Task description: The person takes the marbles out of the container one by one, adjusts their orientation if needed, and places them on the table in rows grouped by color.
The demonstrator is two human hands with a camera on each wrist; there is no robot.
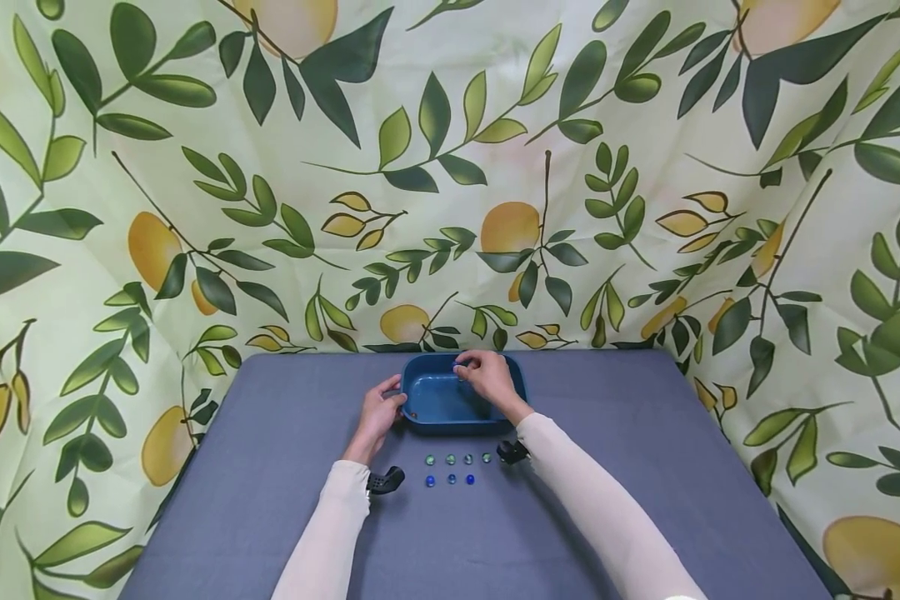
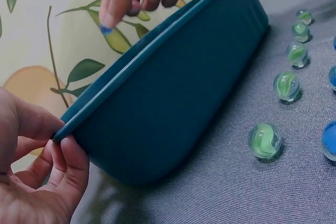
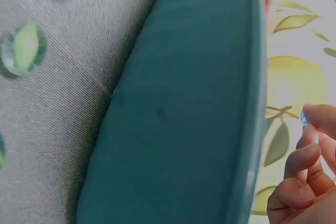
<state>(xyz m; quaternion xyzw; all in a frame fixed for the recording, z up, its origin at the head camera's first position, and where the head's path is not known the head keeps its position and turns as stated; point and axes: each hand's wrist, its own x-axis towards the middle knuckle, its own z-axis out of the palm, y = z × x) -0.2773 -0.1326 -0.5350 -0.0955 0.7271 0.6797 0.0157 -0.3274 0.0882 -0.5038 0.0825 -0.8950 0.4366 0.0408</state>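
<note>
Blue marble [image 3: 303, 117] pinched above teal tray [image 1: 435, 400]

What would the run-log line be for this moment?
left hand grips tub rim | right hand pinches blue marble over tub | seven marbles on table

Tray [image 1: 450, 425] sits on the table [image 1: 270, 500] toward the far edge, centred, with the patterned backdrop [image 1: 450, 167] directly behind it. Left hand [image 1: 378, 412] at the tray's left rim; right hand [image 1: 487, 377] above the tray's far right part, with a marble [image 3: 303, 117] between its fingertips. In front of the tray, two rows of marbles lie on the table: a row of four [image 1: 457, 459] nearer the tray, and a row of three [image 1: 450, 480] just in front of that, both between the two forearms.
</note>
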